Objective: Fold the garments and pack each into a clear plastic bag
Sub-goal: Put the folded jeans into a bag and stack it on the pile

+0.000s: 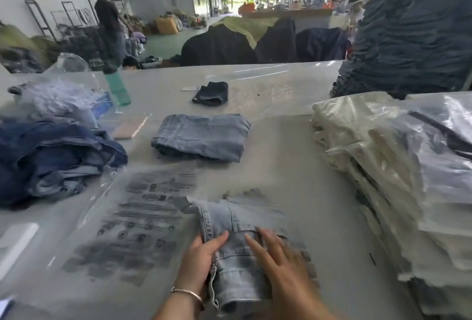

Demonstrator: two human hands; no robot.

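Note:
A folded light-blue denim garment (237,263) lies at the near edge of the table, its far end under the mouth of a clear plastic bag (143,222) printed with dark text. My left hand (201,261) grips the garment's left edge, thumb on top. My right hand (278,258) lies flat on the garment with straight fingers, blurred by motion. Another folded light-blue denim garment (204,137) rests further back at the table's middle.
A heap of dark denim (51,158) sits at the left. A stack of bagged pale garments (398,166) fills the right, with a tall dark denim stack (413,33) behind. A small dark folded piece (212,93) and a green bottle (117,87) stand further back.

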